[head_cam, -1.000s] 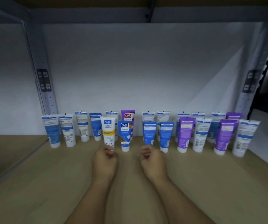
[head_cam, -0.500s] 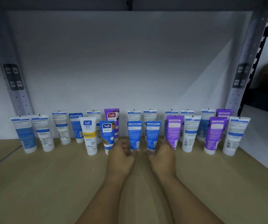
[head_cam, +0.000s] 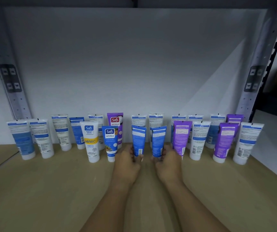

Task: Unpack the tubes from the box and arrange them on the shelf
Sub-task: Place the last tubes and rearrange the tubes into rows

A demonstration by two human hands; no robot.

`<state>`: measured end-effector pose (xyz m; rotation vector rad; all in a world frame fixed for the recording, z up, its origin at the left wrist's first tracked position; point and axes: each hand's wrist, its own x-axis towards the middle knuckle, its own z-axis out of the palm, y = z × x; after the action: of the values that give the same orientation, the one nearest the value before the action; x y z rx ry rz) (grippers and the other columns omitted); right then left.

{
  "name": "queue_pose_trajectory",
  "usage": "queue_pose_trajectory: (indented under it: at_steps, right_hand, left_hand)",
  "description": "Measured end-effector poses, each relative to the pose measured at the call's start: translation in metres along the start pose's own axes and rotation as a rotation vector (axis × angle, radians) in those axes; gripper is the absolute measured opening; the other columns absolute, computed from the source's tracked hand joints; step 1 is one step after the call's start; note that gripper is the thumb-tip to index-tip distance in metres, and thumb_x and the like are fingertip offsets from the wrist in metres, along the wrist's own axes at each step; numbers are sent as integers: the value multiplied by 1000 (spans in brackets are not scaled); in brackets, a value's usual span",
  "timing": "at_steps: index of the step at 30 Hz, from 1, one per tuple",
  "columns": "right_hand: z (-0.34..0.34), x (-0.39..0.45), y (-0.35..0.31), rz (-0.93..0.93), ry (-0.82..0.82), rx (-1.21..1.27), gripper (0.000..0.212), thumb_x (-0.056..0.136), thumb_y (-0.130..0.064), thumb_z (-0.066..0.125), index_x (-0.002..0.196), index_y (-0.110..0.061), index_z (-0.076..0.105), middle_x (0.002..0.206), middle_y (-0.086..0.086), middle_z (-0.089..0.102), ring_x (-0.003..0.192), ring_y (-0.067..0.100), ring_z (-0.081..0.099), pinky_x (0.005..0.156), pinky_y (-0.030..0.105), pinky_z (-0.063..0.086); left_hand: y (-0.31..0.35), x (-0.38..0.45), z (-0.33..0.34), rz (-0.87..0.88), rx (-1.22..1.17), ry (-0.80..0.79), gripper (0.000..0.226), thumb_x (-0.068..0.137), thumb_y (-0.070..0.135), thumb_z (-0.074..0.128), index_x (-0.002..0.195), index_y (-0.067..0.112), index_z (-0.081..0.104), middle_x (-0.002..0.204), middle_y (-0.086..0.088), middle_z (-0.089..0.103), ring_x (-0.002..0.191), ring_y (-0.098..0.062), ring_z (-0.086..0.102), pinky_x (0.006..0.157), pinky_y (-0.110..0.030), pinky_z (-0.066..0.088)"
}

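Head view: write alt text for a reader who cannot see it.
A person's left hand and right hand each grip a blue tube, the left blue tube and the right blue tube, upright on a wooden shelf. Behind them stand two rough rows of white, blue and purple tubes against a white wall.

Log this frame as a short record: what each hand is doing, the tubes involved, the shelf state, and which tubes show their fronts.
left hand: left hand grips the left blue tube near its cap end
right hand: right hand grips the right blue tube near its cap end
held tubes: both upright, back labels to the camera, tilted slightly apart at the top
shelf: wooden shelf holds two rough rows of tubes standing cap-down
fronts showing: Vitamin C tube, blue Naturals tube, purple Naturals tube
box: not in view
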<state>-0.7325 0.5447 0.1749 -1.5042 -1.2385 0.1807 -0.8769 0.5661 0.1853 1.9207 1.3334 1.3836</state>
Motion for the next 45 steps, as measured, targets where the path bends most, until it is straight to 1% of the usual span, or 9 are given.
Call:
queue_pose_trajectory:
  at_steps: [5, 10, 20, 25, 28, 33, 36, 40, 45]
  right_hand:
    - [-5, -2, -2, -4, -52, 44, 37, 73, -7, 71, 104, -22, 58, 93, -5, 69, 85, 11, 67, 75, 28, 56]
    - [-5, -2, -11, -52, 1, 96, 43, 69, -25, 85, 99, -27, 55, 93, -9, 64, 85, 4, 62, 70, 17, 49]
    - [-1, 0, -1, -45, -72, 52, 31, 79, -6, 68, 105, -21, 59, 94, -6, 68, 87, 10, 65, 76, 28, 54]
    - [-3, -1, -4, -29, -52, 101, 40, 78, -8, 71, 113, -21, 59, 100, -7, 69, 91, 7, 66, 78, 22, 54]
    - [-3, -2, -7, -45, -13, 128, 38, 77, -14, 78, 109, -21, 60, 99, -6, 67, 91, 7, 65, 77, 19, 53]
    - [2, 2, 1, -65, 15, 55, 29, 78, -15, 77, 103, -20, 63, 97, -1, 67, 87, 13, 65, 75, 32, 56]
    - [2, 4, 5, -64, 3, 43, 28, 79, -12, 73, 104, -21, 63, 97, -1, 68, 89, 16, 66, 77, 40, 57]
    - [-1, 1, 2, -51, -47, 105, 30, 81, -6, 64, 108, -21, 60, 99, -2, 69, 90, 12, 67, 80, 40, 57]
    - [-2, -1, -2, -23, -32, 160, 34, 81, -5, 67, 106, -25, 57, 99, -5, 69, 89, 7, 67, 80, 33, 57]
  left_hand:
    - [-3, -1, 1, 32, 7, -10, 22, 80, 22, 64, 101, 22, 66, 85, 10, 73, 79, -3, 69, 75, -37, 60]
    - [-2, 1, 2, 63, -14, 13, 32, 79, 32, 79, 107, 24, 65, 94, 12, 71, 85, -3, 66, 76, -28, 57]
    - [-3, 2, 0, 142, 108, 12, 13, 82, 18, 65, 95, 20, 66, 74, 6, 67, 69, -9, 63, 67, -39, 55]
    - [-1, -1, -1, 72, -5, 0, 26, 77, 25, 59, 102, 21, 66, 89, 3, 74, 83, -14, 69, 79, -42, 59]
    - [-3, 1, -1, 75, -28, 22, 25, 81, 29, 74, 103, 22, 66, 89, 5, 74, 81, -12, 69, 76, -38, 59]
    - [-3, 5, -1, 74, -14, 28, 22, 82, 16, 79, 100, 14, 69, 92, 6, 73, 78, 4, 67, 68, -9, 52]
    - [-6, 5, -1, 94, 23, 7, 21, 85, 13, 74, 105, 14, 68, 97, 4, 74, 88, -4, 69, 77, -21, 56]
    - [-9, 4, -3, 101, 20, -33, 21, 88, 6, 64, 107, 15, 66, 99, 5, 74, 92, -2, 69, 76, -10, 50]
    - [-10, 4, -3, 92, -40, -58, 27, 89, 9, 64, 114, 19, 63, 104, 8, 73, 97, -3, 68, 86, -29, 57]
